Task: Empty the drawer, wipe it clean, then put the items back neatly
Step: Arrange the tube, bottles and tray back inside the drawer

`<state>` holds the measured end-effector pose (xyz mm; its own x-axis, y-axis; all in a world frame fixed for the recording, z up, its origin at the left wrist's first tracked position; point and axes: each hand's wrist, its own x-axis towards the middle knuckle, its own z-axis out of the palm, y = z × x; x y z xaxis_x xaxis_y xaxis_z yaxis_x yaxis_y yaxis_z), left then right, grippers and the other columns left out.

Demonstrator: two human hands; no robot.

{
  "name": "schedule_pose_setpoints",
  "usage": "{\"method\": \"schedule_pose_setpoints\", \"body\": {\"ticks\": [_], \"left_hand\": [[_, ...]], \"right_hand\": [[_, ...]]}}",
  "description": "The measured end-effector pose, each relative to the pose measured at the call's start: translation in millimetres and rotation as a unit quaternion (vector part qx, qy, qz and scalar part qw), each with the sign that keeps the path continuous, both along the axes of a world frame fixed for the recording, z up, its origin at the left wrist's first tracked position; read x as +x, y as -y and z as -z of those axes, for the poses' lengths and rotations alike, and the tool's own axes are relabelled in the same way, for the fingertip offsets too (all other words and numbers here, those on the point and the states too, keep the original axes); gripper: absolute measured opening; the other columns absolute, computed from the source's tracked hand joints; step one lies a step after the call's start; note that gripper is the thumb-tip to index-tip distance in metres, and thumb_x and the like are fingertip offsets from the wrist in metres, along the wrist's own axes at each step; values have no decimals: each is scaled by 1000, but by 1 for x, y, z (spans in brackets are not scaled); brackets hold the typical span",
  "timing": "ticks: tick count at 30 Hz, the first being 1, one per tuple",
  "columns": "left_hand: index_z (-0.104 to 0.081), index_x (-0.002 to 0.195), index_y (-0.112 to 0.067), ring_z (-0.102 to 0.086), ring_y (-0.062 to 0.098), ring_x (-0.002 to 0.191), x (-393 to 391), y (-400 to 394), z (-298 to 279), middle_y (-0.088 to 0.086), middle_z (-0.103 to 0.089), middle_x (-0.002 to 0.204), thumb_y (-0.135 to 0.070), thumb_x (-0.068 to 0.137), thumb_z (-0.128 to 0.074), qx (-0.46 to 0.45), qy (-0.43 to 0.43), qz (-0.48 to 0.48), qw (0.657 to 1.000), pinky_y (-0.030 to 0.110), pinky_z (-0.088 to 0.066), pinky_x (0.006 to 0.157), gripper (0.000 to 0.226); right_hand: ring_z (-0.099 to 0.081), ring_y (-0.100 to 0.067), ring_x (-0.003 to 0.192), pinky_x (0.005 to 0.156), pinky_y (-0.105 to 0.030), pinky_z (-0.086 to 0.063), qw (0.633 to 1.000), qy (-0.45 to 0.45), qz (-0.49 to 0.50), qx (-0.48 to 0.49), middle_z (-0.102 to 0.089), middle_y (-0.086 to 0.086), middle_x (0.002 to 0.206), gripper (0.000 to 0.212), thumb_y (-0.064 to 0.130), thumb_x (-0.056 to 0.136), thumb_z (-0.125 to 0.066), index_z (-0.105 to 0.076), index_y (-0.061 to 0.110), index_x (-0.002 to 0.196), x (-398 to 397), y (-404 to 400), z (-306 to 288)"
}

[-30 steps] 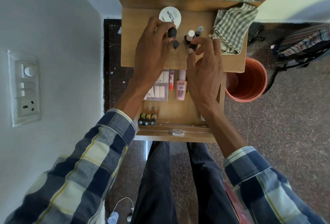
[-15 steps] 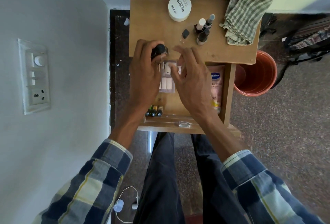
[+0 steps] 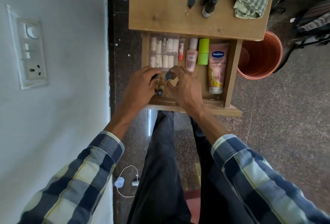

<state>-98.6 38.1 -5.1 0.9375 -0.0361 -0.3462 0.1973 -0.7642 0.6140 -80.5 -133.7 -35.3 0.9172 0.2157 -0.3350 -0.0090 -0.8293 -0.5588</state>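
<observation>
At the drawer's (image 3: 232, 73) front-left corner, both hands (image 3: 141, 84) (image 3: 185, 86) pinch dark-capped bottles (image 3: 168, 76); better set them upright beside the batteries (image 3: 160, 91).

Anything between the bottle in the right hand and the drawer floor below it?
Nothing visible blocks it. The right hand holds the dark-capped bottle over bare drawer floor; the batteries sit just left, under the left hand.

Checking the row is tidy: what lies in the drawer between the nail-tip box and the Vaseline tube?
In the head view, between the nail-tip box and the Vaseline tube lie a slim red tube, a pink bottle and a green container.
</observation>
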Motion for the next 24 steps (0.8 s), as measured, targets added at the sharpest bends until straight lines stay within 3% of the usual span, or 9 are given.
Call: {"method": "schedule_pose_setpoints", "body": {"ticks": [5,12,16,24], "left_hand": [[-70,144,-21,-77,29,114,-3,-6,-2,7,-76,135,-16,97,-83,75,-22,-8,997,40,-57,105,48],[-75,136,-26,-79,26,103,1,-11,-7,3,-81,124,-22,96,-84,98,-6,-22,995,38,-60,97,41],[-73,140,-26,-78,29,112,-2,-10,-5,2,-79,129,-17,96,-84,102,-32,-19,994,42,-58,105,46],[-69,145,-28,-77,32,112,-6,-5,-2,5,-78,132,-17,98,-82,117,-32,-4,993,46,-60,103,50]], "right_hand": [[-68,-14,83,67,-33,-58,1000,-16,9,4,-71,8,102,21,29,91,-78,-64,25,107,-7,-6,4],[-74,-15,86,76,-30,-60,999,-26,-12,19,-78,5,107,29,25,94,-77,-70,22,121,-9,-21,8],[-75,-17,91,82,-38,-64,1000,-19,-4,10,-78,3,110,37,30,94,-78,-68,25,129,-11,-28,8],[-76,-23,88,79,-42,-64,1000,-14,12,0,-79,-2,108,31,21,96,-76,-71,21,126,-11,-30,8]]}}
